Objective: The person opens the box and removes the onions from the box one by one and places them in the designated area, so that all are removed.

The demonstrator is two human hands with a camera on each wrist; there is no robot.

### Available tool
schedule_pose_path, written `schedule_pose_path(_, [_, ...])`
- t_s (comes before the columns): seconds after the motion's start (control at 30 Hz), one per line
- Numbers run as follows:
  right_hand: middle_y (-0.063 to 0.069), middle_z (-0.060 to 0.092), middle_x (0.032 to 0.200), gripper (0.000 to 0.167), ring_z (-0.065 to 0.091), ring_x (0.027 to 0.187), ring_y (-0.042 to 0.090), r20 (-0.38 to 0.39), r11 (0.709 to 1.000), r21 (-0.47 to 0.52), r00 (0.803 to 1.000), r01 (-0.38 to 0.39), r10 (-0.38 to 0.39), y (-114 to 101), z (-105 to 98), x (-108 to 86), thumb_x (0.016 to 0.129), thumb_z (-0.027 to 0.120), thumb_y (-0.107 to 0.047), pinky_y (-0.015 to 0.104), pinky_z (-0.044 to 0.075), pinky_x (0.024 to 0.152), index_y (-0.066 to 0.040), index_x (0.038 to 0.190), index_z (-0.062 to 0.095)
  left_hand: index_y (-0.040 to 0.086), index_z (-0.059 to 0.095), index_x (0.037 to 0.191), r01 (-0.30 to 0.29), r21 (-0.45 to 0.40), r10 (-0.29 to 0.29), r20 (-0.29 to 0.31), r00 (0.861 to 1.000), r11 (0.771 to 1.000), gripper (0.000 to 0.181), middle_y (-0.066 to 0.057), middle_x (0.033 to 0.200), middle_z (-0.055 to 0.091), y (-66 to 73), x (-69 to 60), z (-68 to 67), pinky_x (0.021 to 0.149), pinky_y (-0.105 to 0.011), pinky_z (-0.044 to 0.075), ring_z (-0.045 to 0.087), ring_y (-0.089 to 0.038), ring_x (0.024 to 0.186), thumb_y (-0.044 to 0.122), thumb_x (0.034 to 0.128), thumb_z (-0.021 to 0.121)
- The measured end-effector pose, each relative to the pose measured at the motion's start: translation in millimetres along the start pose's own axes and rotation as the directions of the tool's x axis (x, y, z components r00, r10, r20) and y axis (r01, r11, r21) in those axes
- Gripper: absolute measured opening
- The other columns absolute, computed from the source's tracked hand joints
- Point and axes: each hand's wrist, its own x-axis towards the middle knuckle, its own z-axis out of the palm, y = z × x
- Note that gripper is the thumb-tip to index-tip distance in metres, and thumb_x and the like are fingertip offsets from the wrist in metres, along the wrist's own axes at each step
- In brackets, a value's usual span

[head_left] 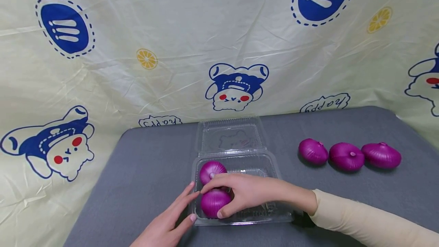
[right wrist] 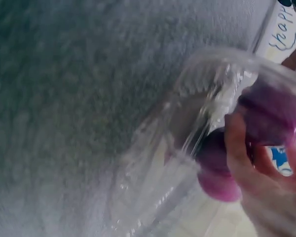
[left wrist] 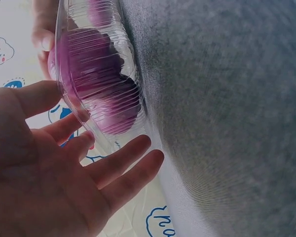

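My right hand [head_left: 250, 190] grips a purple onion [head_left: 214, 203] in the front left of a clear plastic clamshell box [head_left: 253, 218]; thumb and fingers curve round it. Behind that one, a second purple onion [head_left: 212, 170] lies inside the same box. The left hand [head_left: 169, 216] is at the box's left side, its fingers spread and fairly straight, with fingertips at the rim. In the left wrist view, both onions show through the ribbed wall [left wrist: 101, 74], and the left palm [left wrist: 44, 182] holds nothing. The right wrist view shows fingers [right wrist: 237, 143] against the gripped onion [right wrist: 274, 116].
The box's lid [head_left: 229, 137] lies folded back behind its base. Three more purple onions [head_left: 346, 157] sit in a row on the grey cloth-covered table [head_left: 147, 170], to the right. A printed pale curtain [head_left: 178, 22] hangs behind the table's far edge.
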Motion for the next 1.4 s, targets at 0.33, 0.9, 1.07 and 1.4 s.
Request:
schedule_pose_path(0.33, [-0.013,0.049,0.13,0.061,0.048,0.118,0.012,0.047,0.996,0.086,0.998,0.025,-0.029,-2,-11,-9.3,0.075,0.074,-0.034,0.028,0.052,0.084,-0.034,0.131,0.052,0.026,0.038,0.152,-0.014,0.002,0.014,0.017,1.0,1.0,0.06,0.005,0.162,0.02,0.3,-0.6,-2.0,0.102,-0.064,0.035,0.027,-0.03,0.144,0.051,0.099,0.051])
schedule_pose_path(0.9, [-0.009,0.049,0.132,0.071,0.046,0.12,0.019,-0.056,0.989,0.136,0.996,-0.059,0.067,-13,-20,-34.3,0.073,0.084,-0.035,0.031,0.053,0.085,-0.033,0.134,0.047,0.025,0.041,0.15,-0.09,0.087,0.093,-0.035,0.995,0.992,0.058,0.007,0.161,0.021,-0.6,-3.3,-1.3,0.103,-0.057,0.037,0.032,-0.025,0.142,0.052,0.0997,0.049])
schedule_pose_path(1.07, [-0.011,0.049,0.131,0.074,0.047,0.12,0.016,-0.121,0.994,0.105,0.992,-0.029,0.041,-13,-22,-42.1,0.073,0.086,-0.033,0.031,0.052,0.087,-0.028,0.137,0.051,0.025,0.041,0.15,-0.086,0.093,0.09,-0.03,0.996,0.992,0.059,0.007,0.161,0.021,-1.0,-2.4,-1.5,0.104,-0.058,0.036,0.031,-0.024,0.142,0.053,0.0996,0.048])
schedule_pose_path(1.4, [-0.014,0.05,0.131,0.07,0.05,0.118,0.019,-0.208,0.994,0.081,0.975,-0.069,0.084,-18,-28,-65.6,0.07,0.089,-0.029,0.03,0.053,0.086,-0.034,0.13,0.053,0.026,0.039,0.151,-0.059,0.065,0.059,-0.009,0.998,0.996,0.06,0.009,0.161,0.02,-0.9,-2.2,-2.5,0.103,-0.06,0.036,0.031,-0.026,0.142,0.054,0.0988,0.049])
